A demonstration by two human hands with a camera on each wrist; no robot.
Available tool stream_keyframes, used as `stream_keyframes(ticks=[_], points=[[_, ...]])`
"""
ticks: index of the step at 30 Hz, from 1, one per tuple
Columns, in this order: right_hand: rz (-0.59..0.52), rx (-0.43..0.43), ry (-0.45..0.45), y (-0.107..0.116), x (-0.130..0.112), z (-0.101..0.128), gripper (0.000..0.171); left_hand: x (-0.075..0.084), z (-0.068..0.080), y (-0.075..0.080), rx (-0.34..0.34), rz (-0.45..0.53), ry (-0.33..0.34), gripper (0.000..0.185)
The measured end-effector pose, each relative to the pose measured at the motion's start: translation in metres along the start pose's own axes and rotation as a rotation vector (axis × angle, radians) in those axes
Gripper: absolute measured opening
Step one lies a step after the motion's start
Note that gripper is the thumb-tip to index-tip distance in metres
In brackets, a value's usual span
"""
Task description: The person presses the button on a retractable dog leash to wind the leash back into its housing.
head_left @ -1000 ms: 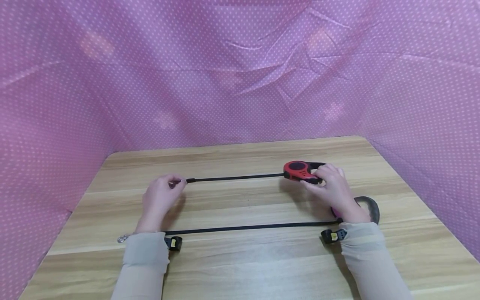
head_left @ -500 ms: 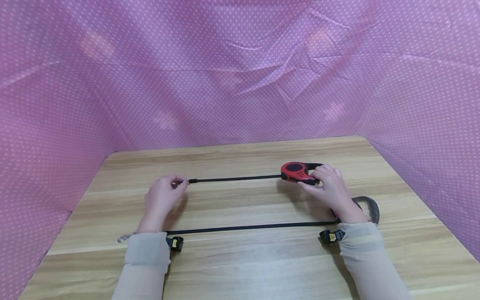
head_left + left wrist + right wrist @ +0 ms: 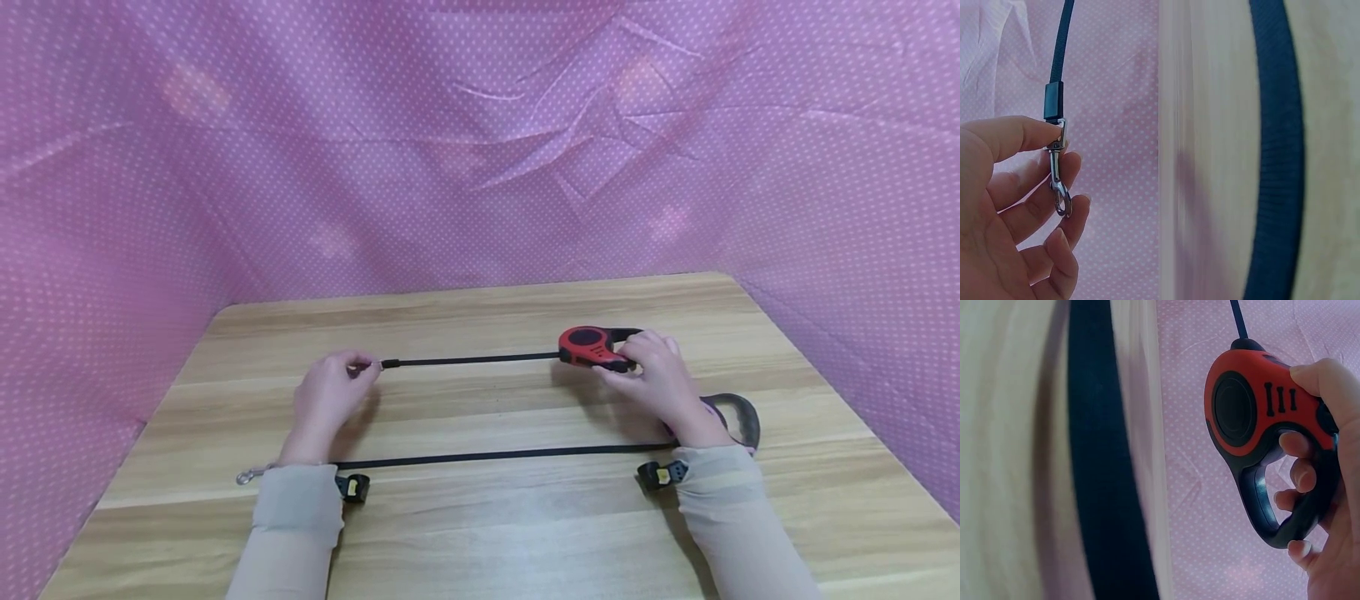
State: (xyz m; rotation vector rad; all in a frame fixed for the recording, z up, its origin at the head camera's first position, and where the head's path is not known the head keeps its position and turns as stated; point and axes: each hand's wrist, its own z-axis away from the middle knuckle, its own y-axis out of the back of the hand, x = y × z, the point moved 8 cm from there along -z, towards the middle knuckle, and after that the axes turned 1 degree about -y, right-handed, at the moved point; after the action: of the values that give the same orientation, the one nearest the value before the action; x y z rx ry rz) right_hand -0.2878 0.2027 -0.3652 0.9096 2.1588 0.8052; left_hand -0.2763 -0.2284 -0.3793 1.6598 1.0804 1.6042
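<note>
My right hand (image 3: 656, 375) grips the black handle of a red retractable dog leash (image 3: 585, 346), held over the table with its round body pointing left. In the right wrist view, fingers curl through the handle loop and the thumb lies on the red casing (image 3: 1260, 394). My left hand (image 3: 330, 400) pinches the silver snap hook (image 3: 1057, 162) at the leash's other end between thumb and fingers. Between the hands the black strap (image 3: 480, 359) runs out straight. Nearer me a second leash lies across the table, its black strap (image 3: 502, 455) stretched left to right.
The second leash's grey handle (image 3: 742, 417) shows beyond my right wrist, its purple body mostly hidden. Its metal hook (image 3: 246, 477) pokes out left of my left sleeve. Pink dotted cloth (image 3: 480, 167) walls the wooden table (image 3: 495, 533) at the back and sides.
The red leash body has shifted slightly left with my right hand. My left hand has edged right with the hook, so the strap between them is a little shorter.
</note>
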Motion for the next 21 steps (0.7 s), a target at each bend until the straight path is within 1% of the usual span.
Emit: stream_keyframes(ticks=[8, 21], points=[[0.000, -0.019, -0.021, -0.0007, -0.0014, 0.0006, 0.029, 0.0014, -0.0007, -0.0029, -0.008, -0.007, -0.003, 0.037], [-0.007, -0.003, 0.010, -0.0011, -0.0054, 0.0002, 0.029, 0.0051, 0.0014, -0.0027, 0.018, -0.017, -0.014, 0.034]])
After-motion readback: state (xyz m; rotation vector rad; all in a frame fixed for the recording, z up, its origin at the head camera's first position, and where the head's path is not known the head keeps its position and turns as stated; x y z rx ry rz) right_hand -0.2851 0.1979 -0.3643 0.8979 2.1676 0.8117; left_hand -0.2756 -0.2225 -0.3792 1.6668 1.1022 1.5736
